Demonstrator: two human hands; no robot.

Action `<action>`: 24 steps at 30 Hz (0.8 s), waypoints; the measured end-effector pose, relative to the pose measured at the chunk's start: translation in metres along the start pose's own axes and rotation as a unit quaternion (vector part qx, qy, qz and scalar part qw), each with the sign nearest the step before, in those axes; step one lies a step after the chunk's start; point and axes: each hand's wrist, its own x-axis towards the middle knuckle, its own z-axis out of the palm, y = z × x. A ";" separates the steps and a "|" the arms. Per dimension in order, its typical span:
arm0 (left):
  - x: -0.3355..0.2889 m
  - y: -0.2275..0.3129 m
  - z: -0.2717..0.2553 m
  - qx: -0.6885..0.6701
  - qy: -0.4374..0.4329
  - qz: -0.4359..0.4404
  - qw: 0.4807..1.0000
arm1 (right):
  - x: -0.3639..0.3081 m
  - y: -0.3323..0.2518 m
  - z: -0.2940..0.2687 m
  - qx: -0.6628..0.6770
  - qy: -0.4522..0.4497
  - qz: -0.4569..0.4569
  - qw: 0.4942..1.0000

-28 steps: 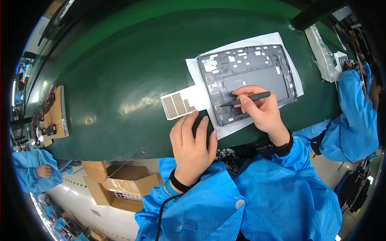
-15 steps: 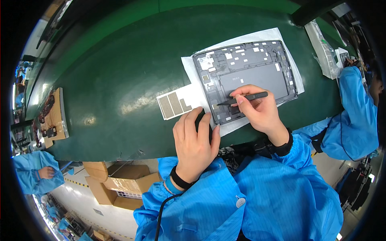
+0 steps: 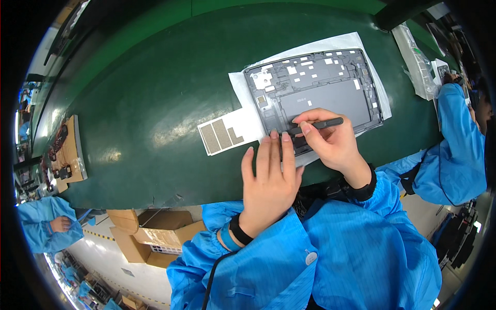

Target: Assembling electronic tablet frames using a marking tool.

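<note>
A dark grey tablet housing (image 3: 330, 98), dotted with small white patches, lies on a white sheet (image 3: 238, 85). My right hand (image 3: 330, 137) pinches black tweezers (image 3: 329, 123) over its lower left part. The tweezers' tips are hidden behind my left fingers. My left hand (image 3: 271, 178) lies palm down with straight fingers, fingertips on the housing's lower left corner. Nothing shows in that hand. Left of the housing lies a white card (image 3: 248, 121) with grey-brown adhesive pieces (image 3: 217, 134) on it.
A wooden board (image 3: 72, 150) with dark parts stands at the table's left. Clear plastic packaging (image 3: 415, 62) lies at the far right. Blue-sleeved people (image 3: 454, 150) work at both sides. Open cardboard boxes (image 3: 160, 235) sit on the floor below the table edge.
My left hand has moved right from beside the housing onto its lower left corner, covering the tweezers' tips. The housing and card have shifted slightly up and left. My right hand stays nearly still.
</note>
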 end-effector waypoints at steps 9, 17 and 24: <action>0.005 0.017 -0.017 0.040 -0.080 -0.016 0.996 | 0.005 -0.013 -0.004 0.118 0.118 -0.047 0.985; -0.018 -0.039 -0.015 -0.061 -0.022 -0.039 0.997 | 0.035 -0.021 0.048 0.015 -0.051 -0.050 0.997; -0.021 -0.042 -0.008 -0.074 -0.006 -0.029 0.997 | 0.042 0.001 0.059 -0.056 -0.023 -0.105 0.993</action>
